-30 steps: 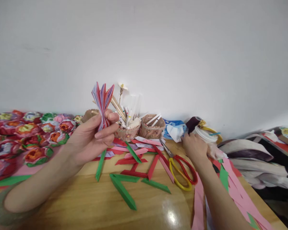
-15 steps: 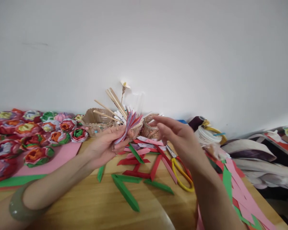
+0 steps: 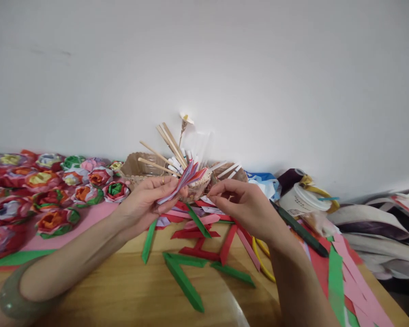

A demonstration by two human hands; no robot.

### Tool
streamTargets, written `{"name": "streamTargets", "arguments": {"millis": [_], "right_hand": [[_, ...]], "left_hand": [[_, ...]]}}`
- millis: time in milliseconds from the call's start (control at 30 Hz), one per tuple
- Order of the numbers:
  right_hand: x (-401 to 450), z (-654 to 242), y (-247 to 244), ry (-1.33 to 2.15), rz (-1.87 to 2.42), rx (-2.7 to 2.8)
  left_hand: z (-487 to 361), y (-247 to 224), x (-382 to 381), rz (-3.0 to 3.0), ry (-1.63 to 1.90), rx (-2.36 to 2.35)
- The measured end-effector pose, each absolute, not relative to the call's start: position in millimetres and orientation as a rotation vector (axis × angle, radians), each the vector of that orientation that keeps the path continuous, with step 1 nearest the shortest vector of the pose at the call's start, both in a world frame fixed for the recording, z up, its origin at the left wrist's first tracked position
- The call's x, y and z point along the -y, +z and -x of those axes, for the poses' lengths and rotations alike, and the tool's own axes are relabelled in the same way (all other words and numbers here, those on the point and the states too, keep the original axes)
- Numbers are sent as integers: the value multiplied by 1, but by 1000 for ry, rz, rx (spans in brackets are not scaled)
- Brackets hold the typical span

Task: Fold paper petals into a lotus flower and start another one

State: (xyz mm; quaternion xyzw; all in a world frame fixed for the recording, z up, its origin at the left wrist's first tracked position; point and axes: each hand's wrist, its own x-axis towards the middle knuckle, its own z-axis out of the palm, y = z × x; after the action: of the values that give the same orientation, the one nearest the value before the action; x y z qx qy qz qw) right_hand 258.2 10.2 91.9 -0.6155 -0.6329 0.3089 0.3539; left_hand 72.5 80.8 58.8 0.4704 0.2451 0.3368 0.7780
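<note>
My left hand (image 3: 153,197) pinches a fanned bundle of folded paper strips (image 3: 184,179), purple, white, red and orange, held upright at a slant. Just to its right is my right hand (image 3: 238,200), thumb and fingertips pressed together. Whatever sits between those fingertips is too small to make out. Below both hands, folded red paper strips (image 3: 201,250) and green ones (image 3: 184,277) lie on the wooden table (image 3: 122,290). Yellow-handled scissors (image 3: 262,261) are partly hidden behind my right forearm.
Many finished paper flowers (image 3: 56,222) cover pink paper at the left. Baskets (image 3: 141,165) with wooden sticks (image 3: 172,143) and pens stand against the wall. On the right are a white tub (image 3: 301,200), a dark cutter-like tool (image 3: 303,231) and pink paper strips (image 3: 357,281).
My right hand has lowered slightly and its fingers have closed together. My left hand still holds the paper bundle. The view has shifted a little.
</note>
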Motion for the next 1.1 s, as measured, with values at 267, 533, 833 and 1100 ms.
{"name": "streamTargets", "arguments": {"millis": [267, 533, 833, 1100], "right_hand": [[-12, -256, 91, 1007, 1502, 1611], [-13, -269, 98, 721, 1694, 1556], [-11, -240, 88, 868, 1356, 1252], [-12, -219, 78, 1281, 1071, 1130]], "left_hand": [[-69, 64, -82, -1126, 774, -586], [-72, 56, -78, -1405, 894, -819], [-76, 65, -62, -1437, 974, -767], [-78, 67, -52, -1187, 674, -617]]}}
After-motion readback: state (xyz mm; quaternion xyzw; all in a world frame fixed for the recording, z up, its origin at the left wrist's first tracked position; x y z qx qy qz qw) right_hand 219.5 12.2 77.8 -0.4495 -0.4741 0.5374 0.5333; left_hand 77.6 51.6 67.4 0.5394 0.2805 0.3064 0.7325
